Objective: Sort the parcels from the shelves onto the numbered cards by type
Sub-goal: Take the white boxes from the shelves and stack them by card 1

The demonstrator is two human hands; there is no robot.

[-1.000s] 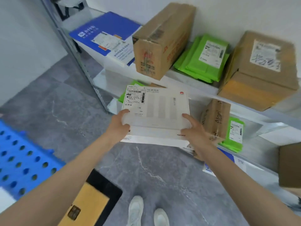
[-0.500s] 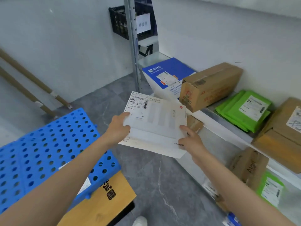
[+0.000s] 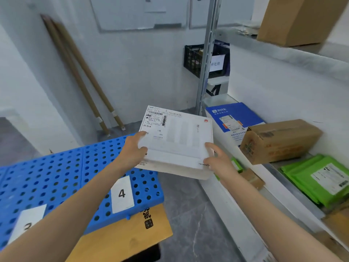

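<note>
Swung over card 4 (image 3: 122, 193): flat white labelled parcel (image 3: 177, 140).

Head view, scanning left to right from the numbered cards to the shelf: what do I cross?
White card numbered 3, white card numbered 4, white flat labelled box, blue flat parcel, brown cardboard box beside it, green plastic mailer bags.

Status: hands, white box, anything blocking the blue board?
Left hand and right hand both grip white box, off the shelf. Box in air by blue board's corner. Card 4 bare, path open.
</note>
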